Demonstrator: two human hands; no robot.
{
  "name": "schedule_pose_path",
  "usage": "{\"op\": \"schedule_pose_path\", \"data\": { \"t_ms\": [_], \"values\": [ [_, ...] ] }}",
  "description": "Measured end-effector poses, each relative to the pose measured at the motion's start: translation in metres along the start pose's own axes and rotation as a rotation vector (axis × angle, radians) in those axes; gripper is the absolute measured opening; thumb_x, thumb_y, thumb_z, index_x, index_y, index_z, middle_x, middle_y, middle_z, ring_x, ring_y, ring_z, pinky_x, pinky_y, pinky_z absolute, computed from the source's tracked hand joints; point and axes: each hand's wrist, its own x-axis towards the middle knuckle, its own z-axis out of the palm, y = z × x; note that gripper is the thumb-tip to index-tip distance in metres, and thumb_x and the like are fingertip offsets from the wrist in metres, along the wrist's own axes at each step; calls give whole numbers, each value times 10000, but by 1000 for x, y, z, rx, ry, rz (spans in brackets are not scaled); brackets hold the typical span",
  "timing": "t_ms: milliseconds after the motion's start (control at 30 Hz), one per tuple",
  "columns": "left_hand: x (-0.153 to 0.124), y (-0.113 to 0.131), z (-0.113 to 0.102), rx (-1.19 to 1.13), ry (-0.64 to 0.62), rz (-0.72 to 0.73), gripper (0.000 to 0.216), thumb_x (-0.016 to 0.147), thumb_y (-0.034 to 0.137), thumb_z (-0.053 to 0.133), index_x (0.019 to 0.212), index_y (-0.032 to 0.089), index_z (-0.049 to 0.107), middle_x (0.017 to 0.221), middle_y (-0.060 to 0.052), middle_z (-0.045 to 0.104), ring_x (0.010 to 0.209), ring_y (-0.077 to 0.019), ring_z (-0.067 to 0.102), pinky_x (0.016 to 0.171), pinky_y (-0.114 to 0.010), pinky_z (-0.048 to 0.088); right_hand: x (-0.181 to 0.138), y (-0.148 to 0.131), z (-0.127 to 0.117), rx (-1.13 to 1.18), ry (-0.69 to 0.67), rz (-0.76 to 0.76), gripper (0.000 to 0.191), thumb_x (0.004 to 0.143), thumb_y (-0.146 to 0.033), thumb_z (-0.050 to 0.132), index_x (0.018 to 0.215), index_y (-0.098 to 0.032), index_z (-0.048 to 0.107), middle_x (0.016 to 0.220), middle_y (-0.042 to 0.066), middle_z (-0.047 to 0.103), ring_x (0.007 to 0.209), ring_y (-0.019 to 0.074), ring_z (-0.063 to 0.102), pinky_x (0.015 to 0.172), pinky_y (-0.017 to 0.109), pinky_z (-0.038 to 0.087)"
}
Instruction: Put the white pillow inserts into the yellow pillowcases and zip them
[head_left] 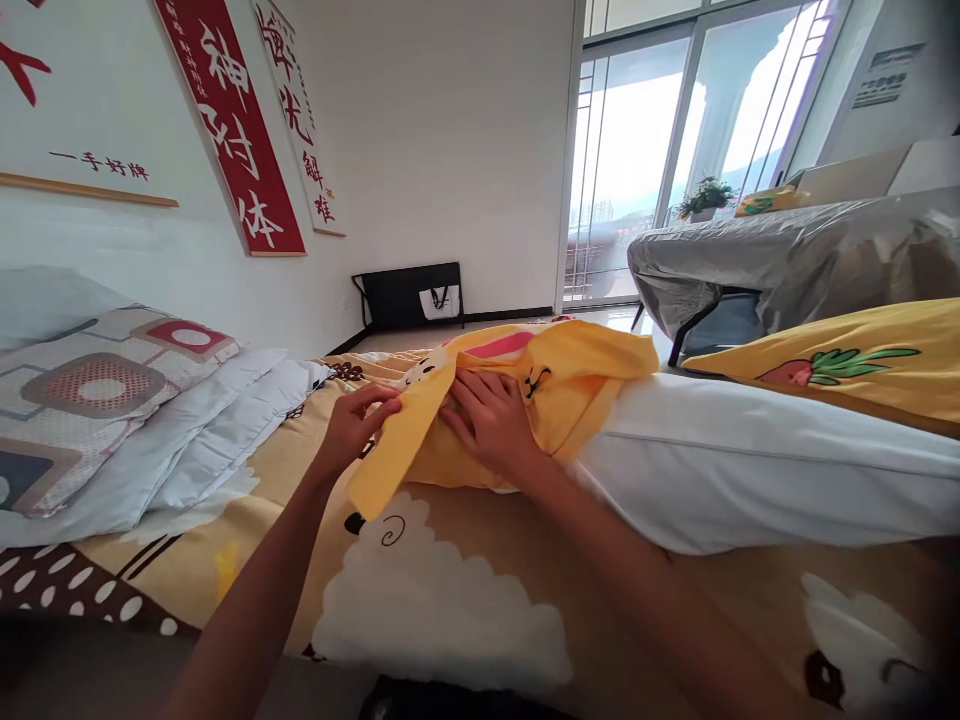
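Note:
A yellow pillowcase (592,355) printed with a cartoon face and a pink patch lies bunched on the bed, over the near end of a long white pillow (750,450). My left hand (358,425) pinches the edge of a yellow flap between thumb and fingers. Pressed into the folds just right of that flap is my right hand (491,420), its fingers curled onto the cloth and its fingertips partly hidden. How far the pillow reaches under the yellow cloth is hidden.
Patterned and white pillows (112,390) are stacked at the left on a sheep-print sheet (442,600). Yellow cloth with a carrot print (847,360) lies at the right, behind the white pillow. Beyond stand a plastic-covered table (720,240) and a black folded panel (397,295) by the wall.

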Motion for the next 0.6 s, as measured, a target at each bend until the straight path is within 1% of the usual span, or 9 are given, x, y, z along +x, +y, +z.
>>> {"op": "schedule_pose_path", "data": {
  "t_ms": [33, 100, 167, 233, 333, 400, 467, 533, 600],
  "values": [
    [-1, 2, -3, 17, -58, 35, 179, 781, 352, 681, 760, 174, 685, 837, -47, 660, 866, -188, 581, 803, -298, 434, 3, 1, 3, 3, -23, -8, 295, 932, -324, 507, 1130, -138, 623, 1192, 94, 660, 1014, 216, 547, 860, 370, 329],
    [-1, 6, -8, 53, -167, 87, 152, 800, 328, 667, 769, 179, 658, 836, -41, 635, 855, -177, 564, 805, -301, 423, 8, 2, 9, 12, -51, -26, 251, 915, -289, 518, 1092, -155, 636, 1161, 83, 669, 997, 217, 535, 847, 375, 316],
    [0, 11, -10, 83, -240, 89, 147, 817, 321, 651, 775, 180, 638, 821, -29, 608, 820, -161, 543, 775, -291, 415, 10, 4, 13, 28, -58, -55, 202, 906, -245, 512, 1031, -173, 653, 1107, 67, 684, 975, 211, 526, 838, 376, 307],
    [0, 15, -10, 114, -269, 64, 160, 828, 329, 638, 771, 179, 621, 805, -16, 585, 786, -146, 520, 737, -277, 405, 11, 5, 16, 42, -50, -83, 174, 903, -215, 498, 943, -180, 664, 1046, 56, 694, 957, 205, 519, 838, 373, 301],
    [-3, 22, -5, 142, -272, 17, 202, 850, 360, 603, 765, 176, 598, 772, -5, 562, 736, -133, 493, 674, -262, 383, 12, 5, 18, 58, -33, -88, 169, 887, -171, 489, 839, -176, 651, 940, 55, 692, 942, 207, 512, 841, 370, 298],
    [-5, 29, -1, 102, -246, -15, 240, 871, 390, 564, 761, 177, 580, 735, -2, 527, 688, -127, 463, 615, -256, 359, 16, 2, 16, 103, -17, -55, 169, 876, -145, 482, 817, -176, 637, 899, 52, 683, 946, 205, 518, 856, 366, 297],
    [-5, 40, 4, -7, -177, -22, 263, 873, 412, 553, 748, 181, 562, 714, 0, 486, 658, -123, 429, 575, -251, 338, 24, -5, 9, 180, 24, -3, 167, 877, -146, 474, 829, -182, 630, 902, 45, 680, 949, 196, 529, 870, 359, 301],
    [-1, 55, 9, -145, -54, 12, 260, 850, 415, 588, 733, 185, 554, 725, 1, 473, 656, -120, 421, 577, -243, 349, 35, -18, -3, 243, 89, 57, 170, 885, -169, 465, 828, -193, 624, 901, 37, 678, 928, 187, 536, 873, 351, 308],
    [6, 71, 14, -246, 86, 52, 261, 827, 423, 617, 731, 188, 555, 748, 0, 494, 655, -114, 437, 584, -234, 369, 49, -33, -18, 245, 128, 141, 187, 891, -196, 458, 785, -203, 612, 867, 35, 666, 902, 189, 531, 869, 349, 312]
  ]
}}
